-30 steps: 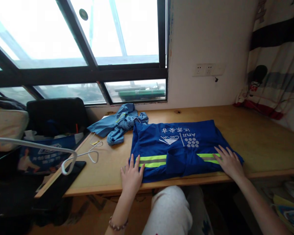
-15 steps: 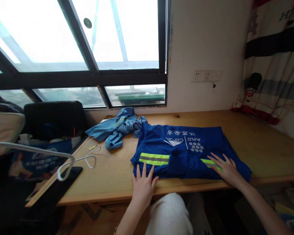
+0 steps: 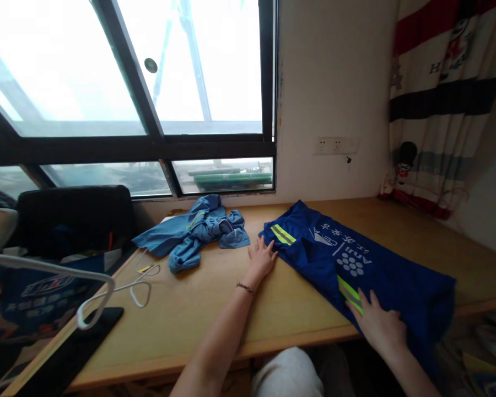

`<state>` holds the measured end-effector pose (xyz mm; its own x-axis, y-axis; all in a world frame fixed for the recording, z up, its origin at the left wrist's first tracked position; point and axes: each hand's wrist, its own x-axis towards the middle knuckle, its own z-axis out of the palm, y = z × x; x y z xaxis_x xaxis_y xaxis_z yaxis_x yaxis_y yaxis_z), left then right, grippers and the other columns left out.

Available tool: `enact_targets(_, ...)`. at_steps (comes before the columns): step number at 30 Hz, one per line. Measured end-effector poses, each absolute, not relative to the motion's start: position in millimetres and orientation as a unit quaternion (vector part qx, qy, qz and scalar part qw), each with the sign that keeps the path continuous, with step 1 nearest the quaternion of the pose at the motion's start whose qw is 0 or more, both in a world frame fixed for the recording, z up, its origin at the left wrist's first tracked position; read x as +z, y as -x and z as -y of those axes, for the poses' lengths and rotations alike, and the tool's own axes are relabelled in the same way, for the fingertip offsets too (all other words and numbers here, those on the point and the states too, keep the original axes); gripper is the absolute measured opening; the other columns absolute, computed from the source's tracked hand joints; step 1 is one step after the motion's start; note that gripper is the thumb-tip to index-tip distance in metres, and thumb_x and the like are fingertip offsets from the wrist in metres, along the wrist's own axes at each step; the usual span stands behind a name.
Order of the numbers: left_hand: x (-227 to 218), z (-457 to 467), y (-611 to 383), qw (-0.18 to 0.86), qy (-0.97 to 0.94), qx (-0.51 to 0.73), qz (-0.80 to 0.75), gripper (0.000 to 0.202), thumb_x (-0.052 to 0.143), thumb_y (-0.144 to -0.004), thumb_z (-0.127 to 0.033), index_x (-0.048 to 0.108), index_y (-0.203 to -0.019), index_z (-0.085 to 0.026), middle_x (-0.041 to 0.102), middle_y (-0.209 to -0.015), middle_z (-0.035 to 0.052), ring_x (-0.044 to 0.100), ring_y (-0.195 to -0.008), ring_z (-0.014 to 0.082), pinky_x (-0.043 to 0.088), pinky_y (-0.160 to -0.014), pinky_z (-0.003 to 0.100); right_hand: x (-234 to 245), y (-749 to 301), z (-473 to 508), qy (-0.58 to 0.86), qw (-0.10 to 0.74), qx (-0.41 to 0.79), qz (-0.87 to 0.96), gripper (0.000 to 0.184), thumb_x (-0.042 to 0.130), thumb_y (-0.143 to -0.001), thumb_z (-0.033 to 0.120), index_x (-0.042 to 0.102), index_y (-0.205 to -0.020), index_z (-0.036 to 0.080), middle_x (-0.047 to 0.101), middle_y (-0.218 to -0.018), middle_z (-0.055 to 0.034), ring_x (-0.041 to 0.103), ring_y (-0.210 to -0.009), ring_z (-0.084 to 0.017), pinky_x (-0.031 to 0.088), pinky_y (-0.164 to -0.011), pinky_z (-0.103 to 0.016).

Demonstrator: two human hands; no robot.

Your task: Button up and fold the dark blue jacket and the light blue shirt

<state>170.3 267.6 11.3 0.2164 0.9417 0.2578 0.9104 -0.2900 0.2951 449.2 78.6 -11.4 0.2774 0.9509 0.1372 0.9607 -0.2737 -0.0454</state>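
A folded dark blue work jacket (image 3: 380, 270) with white lettering and two yellow-green reflective strips lies aslant on the wooden table. Its right end hangs over the front edge. My left hand (image 3: 263, 258) touches the jacket's left corner, just below one strip, with the fingers stretched out. Near the front edge, my right hand (image 3: 381, 326) rests on the jacket beside the other strip, fingers apart and the palm down. Farther left lies a crumpled light blue garment (image 3: 206, 229), apart from both hands.
The wooden table (image 3: 182, 331) stands under a window (image 3: 206, 71). A white cable (image 3: 138, 300) curls on its left side, near a dark flat object (image 3: 78, 347). A black chair back (image 3: 76, 218) is at the left; a curtain (image 3: 438, 127) hangs at the right.
The dark blue jacket has turned from square to the edge to aslant, its left end pushed back and right end pulled forward. My left hand moved away from me, my right hand nearer.
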Motion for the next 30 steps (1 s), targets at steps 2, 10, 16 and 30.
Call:
enact_targets(2,9.4,-269.5,-170.3,0.024,-0.766,0.248,-0.593,0.045,0.040,-0.084,-0.034,0.040,-0.126,-0.017,0.029,-0.135,0.0178,0.024,-0.124,0.0320,0.022,-0.095,0.054,8.7,-432.0,-80.5,0.774,0.023,0.019,0.633,0.056,0.031,-0.075,0.061,0.056,-0.113,0.028,0.062,-0.096,-0.0170,0.059,-0.080,-0.038,0.043,-0.062,-0.054)
enact_targets(10,23.7,-241.6,-167.6,0.027,-0.916,0.295,-0.269,0.035,0.035,-0.086,-0.031,0.049,-0.115,-0.019,0.052,-0.114,0.0107,0.048,-0.103,0.0204,0.037,-0.089,0.036,22.5,-418.7,-120.1,0.595,0.065,0.071,0.798,0.061,0.041,-0.072,0.063,0.034,-0.128,0.039,0.028,-0.138,0.0026,0.010,-0.128,-0.037,0.013,-0.097,-0.060)
enact_targets(16,33.9,-189.5,-211.9,-0.010,-0.972,0.219,-0.084,0.046,0.038,-0.083,-0.046,0.046,-0.120,-0.019,0.043,-0.128,0.0115,0.039,-0.115,0.0253,0.026,-0.096,0.042,-11.2,-435.0,-144.5,0.639,0.052,0.037,0.767,0.058,0.036,-0.075,0.062,0.030,-0.129,0.041,0.024,-0.140,0.0057,0.004,-0.128,-0.036,0.012,-0.093,-0.064)
enact_targets(30,26.9,-149.4,-237.1,0.147,-0.982,0.120,-0.004,0.055,0.034,-0.081,-0.053,0.034,-0.129,-0.026,0.039,-0.132,0.0022,0.023,-0.127,0.0237,0.014,-0.103,0.045,-29.8,-600.3,-207.7,0.696,0.025,-0.008,0.718,0.059,0.029,-0.077,0.063,0.032,-0.129,0.036,0.026,-0.139,0.0017,0.013,-0.127,-0.034,0.019,-0.093,-0.060)
